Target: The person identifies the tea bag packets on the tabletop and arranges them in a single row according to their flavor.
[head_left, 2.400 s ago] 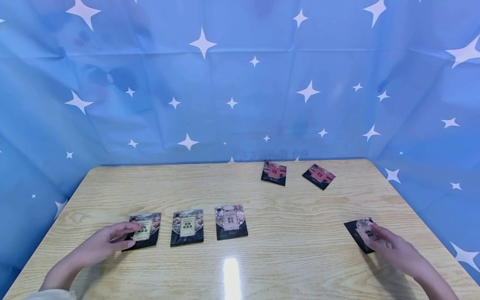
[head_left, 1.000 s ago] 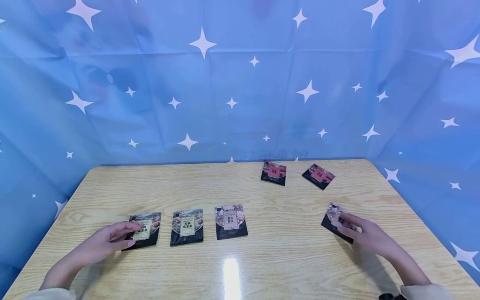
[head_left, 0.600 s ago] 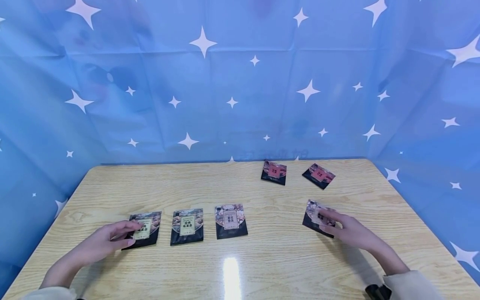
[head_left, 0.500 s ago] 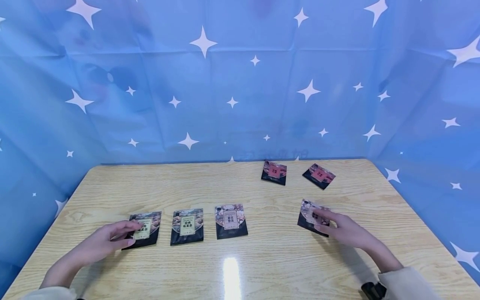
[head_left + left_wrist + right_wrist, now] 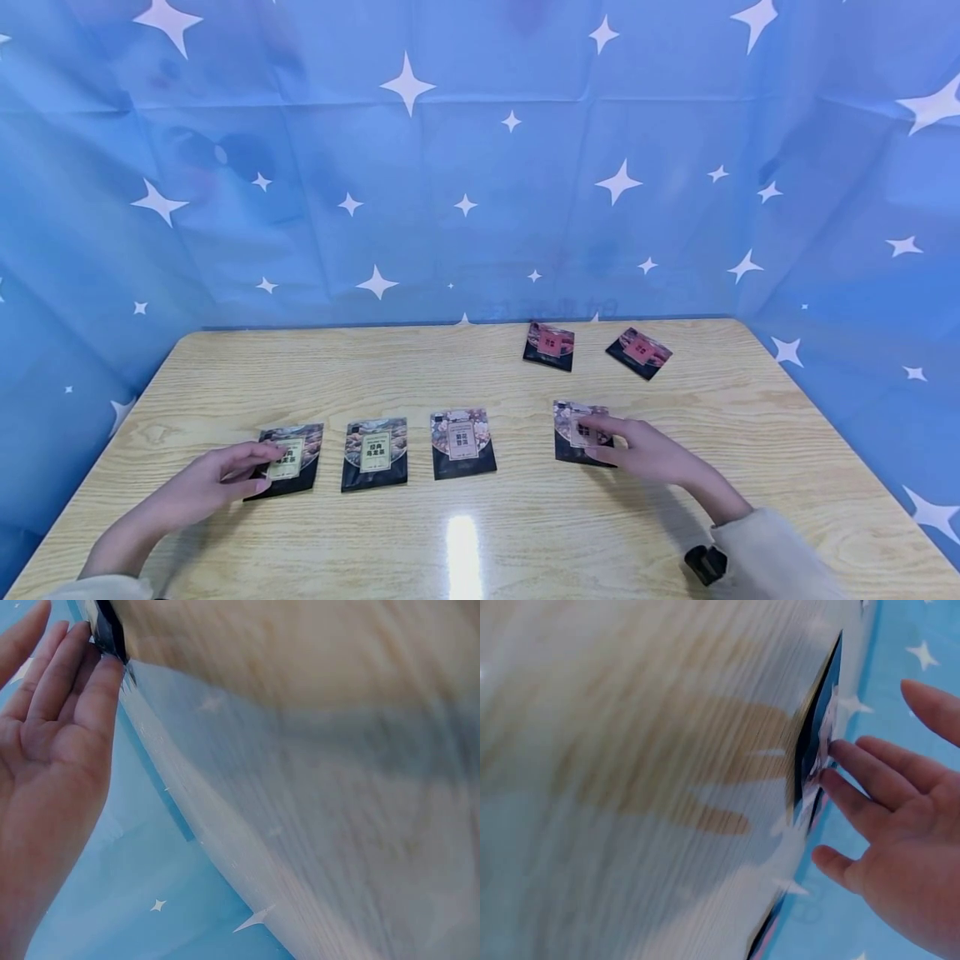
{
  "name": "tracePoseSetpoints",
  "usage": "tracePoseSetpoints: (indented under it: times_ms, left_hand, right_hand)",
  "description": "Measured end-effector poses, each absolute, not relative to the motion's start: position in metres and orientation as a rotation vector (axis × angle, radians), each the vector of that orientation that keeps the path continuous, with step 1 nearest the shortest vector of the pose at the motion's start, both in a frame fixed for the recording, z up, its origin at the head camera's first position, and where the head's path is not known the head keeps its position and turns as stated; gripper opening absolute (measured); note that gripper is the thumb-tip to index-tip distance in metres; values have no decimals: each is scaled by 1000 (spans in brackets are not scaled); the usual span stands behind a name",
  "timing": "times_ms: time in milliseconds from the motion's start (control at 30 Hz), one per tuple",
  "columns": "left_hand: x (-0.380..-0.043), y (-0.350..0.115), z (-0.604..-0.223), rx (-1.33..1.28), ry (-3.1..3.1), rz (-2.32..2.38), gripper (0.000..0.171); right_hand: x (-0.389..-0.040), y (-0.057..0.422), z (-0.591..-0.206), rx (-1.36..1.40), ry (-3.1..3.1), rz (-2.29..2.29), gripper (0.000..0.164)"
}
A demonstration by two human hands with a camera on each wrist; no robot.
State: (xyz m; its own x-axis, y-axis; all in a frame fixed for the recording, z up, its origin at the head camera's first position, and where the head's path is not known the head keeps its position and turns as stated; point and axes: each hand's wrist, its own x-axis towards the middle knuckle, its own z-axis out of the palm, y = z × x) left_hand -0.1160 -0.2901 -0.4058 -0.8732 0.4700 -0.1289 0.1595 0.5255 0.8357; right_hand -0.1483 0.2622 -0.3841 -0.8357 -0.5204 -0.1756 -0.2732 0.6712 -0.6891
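My left hand [image 5: 198,490] lies with its fingertips on a tea sachet [image 5: 305,458] with a pale green label, the leftmost one. In the left wrist view those fingers stretch out to the sachet's dark edge. Beside it are a second green-label tea sachet [image 5: 375,454] and a pink-label floral tea sachet [image 5: 462,443]. My right hand [image 5: 648,452] touches another pink-label tea sachet [image 5: 567,429] to the right of these, covering part of its front. The right wrist view shows straight, spread fingertips against the face of this sachet [image 5: 817,742].
Two red-label sachets, one upright [image 5: 549,347] and one turned askew [image 5: 640,353], lie near the back edge of the wooden table [image 5: 337,542]. A blue star-printed cloth [image 5: 450,233] hangs behind and along the sides.
My right hand has slid the pink-label tea sachet leftward from the table's right side and turned it nearly straight, level with the row. My left hand has stayed put.
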Motion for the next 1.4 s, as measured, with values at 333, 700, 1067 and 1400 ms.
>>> tracePoseSetpoints:
  times_ms: [333, 700, 1067, 1400]
  left_hand:
    - [-116, -289, -405, 501, 2427, 1276, 42]
    - [-116, -289, -404, 484, 2423, 1262, 43]
    - [-116, -289, -405, 481, 2439, 1262, 42]
    - [-115, -289, -406, 463, 2434, 1259, 44]
  right_hand:
    - [-157, 241, -386, -710, 2456, -970, 49]
    - [-160, 221, -387, -792, 2423, -957, 48]
    - [-161, 210, -386, -801, 2406, -932, 48]
    - [-161, 209, -386, -811, 2402, -956, 48]
